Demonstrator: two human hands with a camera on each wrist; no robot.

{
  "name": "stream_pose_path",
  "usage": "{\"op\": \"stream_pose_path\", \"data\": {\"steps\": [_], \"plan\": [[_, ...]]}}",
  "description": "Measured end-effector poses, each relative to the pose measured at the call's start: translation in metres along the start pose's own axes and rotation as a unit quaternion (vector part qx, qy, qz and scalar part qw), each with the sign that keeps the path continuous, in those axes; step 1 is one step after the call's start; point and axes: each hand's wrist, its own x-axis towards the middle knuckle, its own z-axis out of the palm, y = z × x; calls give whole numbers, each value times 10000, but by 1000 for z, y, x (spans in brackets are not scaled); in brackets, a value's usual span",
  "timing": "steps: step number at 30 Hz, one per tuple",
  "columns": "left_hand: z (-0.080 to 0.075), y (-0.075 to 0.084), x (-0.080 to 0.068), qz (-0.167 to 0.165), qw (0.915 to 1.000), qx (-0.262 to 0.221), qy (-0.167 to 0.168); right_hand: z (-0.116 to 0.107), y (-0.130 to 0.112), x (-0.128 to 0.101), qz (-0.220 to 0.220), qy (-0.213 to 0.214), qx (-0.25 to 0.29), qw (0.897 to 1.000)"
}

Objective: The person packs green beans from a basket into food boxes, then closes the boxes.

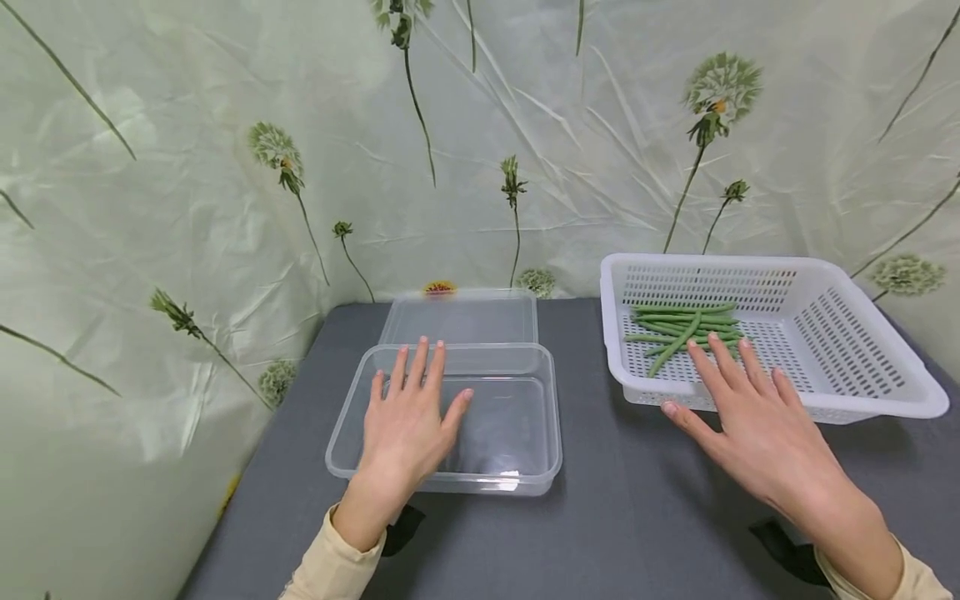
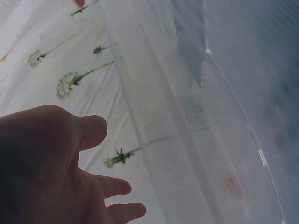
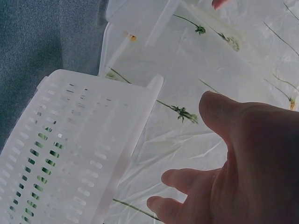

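Note:
My left hand (image 1: 405,425), fingers straight and spread, hovers over the left part of a clear plastic container (image 1: 502,425) with nothing in it. On the right, my right hand (image 1: 765,433) is spread the same way above the near edge of a white perforated basket (image 1: 847,342). Several green beans (image 1: 675,333) lie in a loose pile at the basket's left side, just beyond my right fingertips. Neither hand holds anything. The right wrist view shows the basket's slotted wall (image 3: 79,140) beside the hand, with green showing through the slots.
Behind the container is a flat translucent lid (image 1: 465,317). Everything stands on a table with a dark grey cloth (image 1: 592,517). A pale curtain (image 1: 465,208) printed with dandelions hangs along the back and left side.

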Motion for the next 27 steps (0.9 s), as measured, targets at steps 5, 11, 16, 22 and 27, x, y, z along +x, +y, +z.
{"op": "stream_pose_path", "data": {"steps": [5, 11, 16, 22, 27], "plan": [[-1, -18, -8, -121, 9998, -42, -127, 2, 1, 0, 17, -79, 68, 9999], [-10, -48, -15, -296, 9992, -263, -116, 3, 4, 2, 29, -19, 102, 9999], [-16, -72, -18, -513, 9966, -624, -156, 3, 9, 3, -23, 10, 153, 9999], [-14, -96, -15, -555, 9907, -1241, -18, 3, 13, 7, -67, 96, 231, 9997], [-5, -113, -13, -677, 9838, -1630, 302, 4, 13, 10, -231, 220, 269, 9991]]}}
